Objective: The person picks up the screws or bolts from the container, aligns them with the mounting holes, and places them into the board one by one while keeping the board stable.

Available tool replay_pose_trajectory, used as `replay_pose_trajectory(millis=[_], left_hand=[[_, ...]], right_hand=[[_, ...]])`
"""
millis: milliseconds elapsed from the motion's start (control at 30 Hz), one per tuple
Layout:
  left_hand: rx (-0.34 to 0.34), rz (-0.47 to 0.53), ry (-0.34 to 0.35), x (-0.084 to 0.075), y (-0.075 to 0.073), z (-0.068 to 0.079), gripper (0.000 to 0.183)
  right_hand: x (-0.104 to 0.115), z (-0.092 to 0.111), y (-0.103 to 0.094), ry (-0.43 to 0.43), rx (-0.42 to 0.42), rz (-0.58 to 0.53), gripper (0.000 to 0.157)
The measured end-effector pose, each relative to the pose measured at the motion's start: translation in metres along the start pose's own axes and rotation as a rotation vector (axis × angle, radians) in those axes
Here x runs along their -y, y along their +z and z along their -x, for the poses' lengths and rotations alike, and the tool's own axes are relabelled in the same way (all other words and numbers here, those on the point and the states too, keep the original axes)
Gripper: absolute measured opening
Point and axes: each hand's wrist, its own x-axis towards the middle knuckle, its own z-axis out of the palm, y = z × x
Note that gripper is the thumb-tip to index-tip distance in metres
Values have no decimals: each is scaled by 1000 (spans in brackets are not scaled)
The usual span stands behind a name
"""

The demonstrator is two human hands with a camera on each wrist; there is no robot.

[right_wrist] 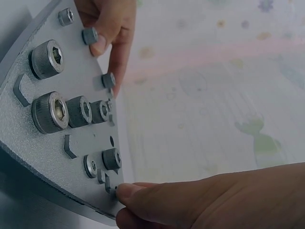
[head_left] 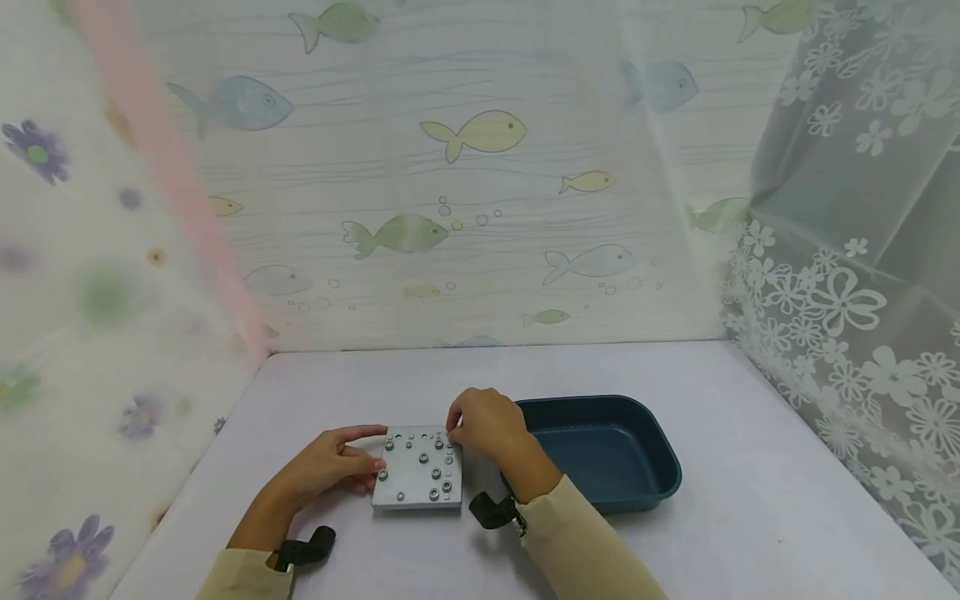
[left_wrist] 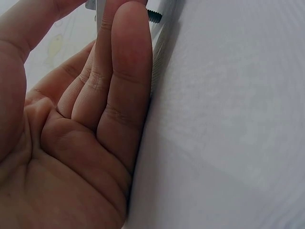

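Observation:
A square silver metal plate (head_left: 412, 492) with several hex socket screws (right_wrist: 50, 112) standing in it is at the middle front of the table. My left hand (head_left: 337, 461) grips its left edge, thumb on top near a screw and other fingers lower. In the left wrist view, a dark threaded screw end (left_wrist: 154, 16) sticks out beyond the fingertips. My right hand (head_left: 491, 425) is at the plate's far right corner, with thumb and finger brought together there, beside a small hole. I cannot tell whether a small screw is between those fingertips.
A dark blue rectangular tray (head_left: 671, 467) stands right of the plate, partly behind my right wrist. The white table (head_left: 750, 500) is bounded by a fish-print curtain (head_left: 480, 275) at the back and by patterned sheets on both sides. Black camera mounts (head_left: 307, 548) sit on both wrists.

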Motion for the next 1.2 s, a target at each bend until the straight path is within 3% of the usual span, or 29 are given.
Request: replay_pose_trajectory(millis=[433,967,1200], left_hand=[[5,0,5,1,0,0,80],[24,-2,22,1,1,-2,79],[20,-2,22,1,-2,0,80]], right_hand=[[-2,0,2,114,18,-126,8],[-12,1,0,112,17,-234,5],[-14,1,-5,40,30,-263,10]])
